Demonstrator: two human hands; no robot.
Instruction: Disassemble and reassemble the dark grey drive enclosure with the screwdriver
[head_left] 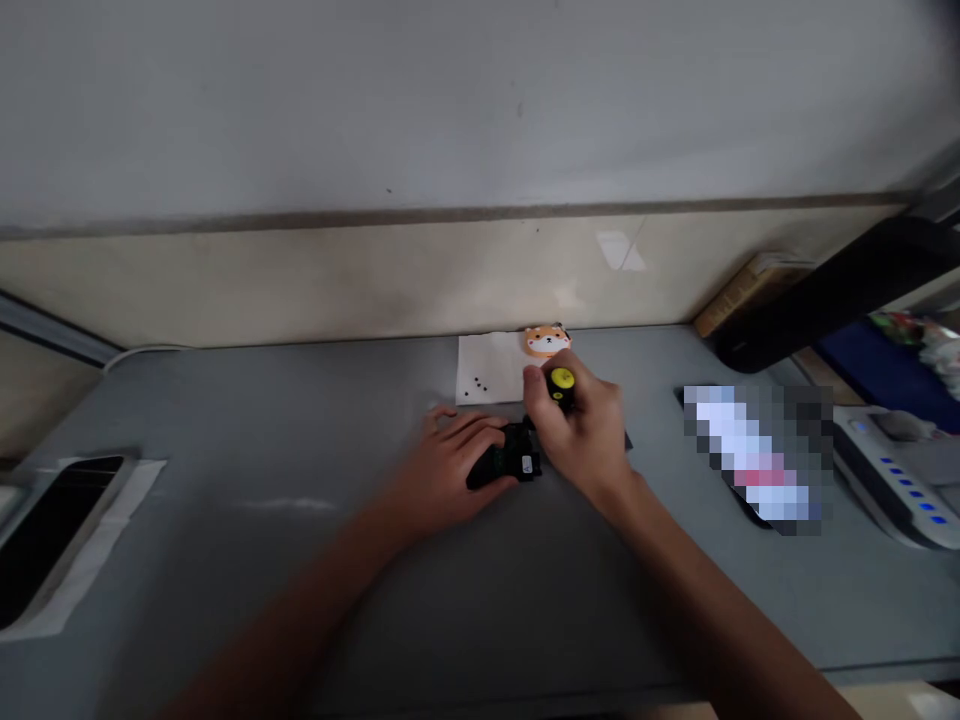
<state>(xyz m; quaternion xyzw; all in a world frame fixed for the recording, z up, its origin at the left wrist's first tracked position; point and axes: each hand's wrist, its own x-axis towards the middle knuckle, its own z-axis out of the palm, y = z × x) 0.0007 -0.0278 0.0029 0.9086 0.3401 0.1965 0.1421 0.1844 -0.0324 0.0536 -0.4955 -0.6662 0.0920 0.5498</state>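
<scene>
Near the paper (489, 362), the right hand (589, 425) hides much of a yellow-capped tool (562, 379). Right of the paper, we cannot read a pixelated screen (750, 460); far left, a dark-faced device (60, 530) is cut off.

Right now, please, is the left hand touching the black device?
Touching: the head view shows the left hand holding the black device between thumb and fingers.

No text readable with certainty
The white label (527, 465) on the black device (495, 464) bears one tiny, unclear mark; the phone (750, 455), right of the device, is pixelated.
</scene>
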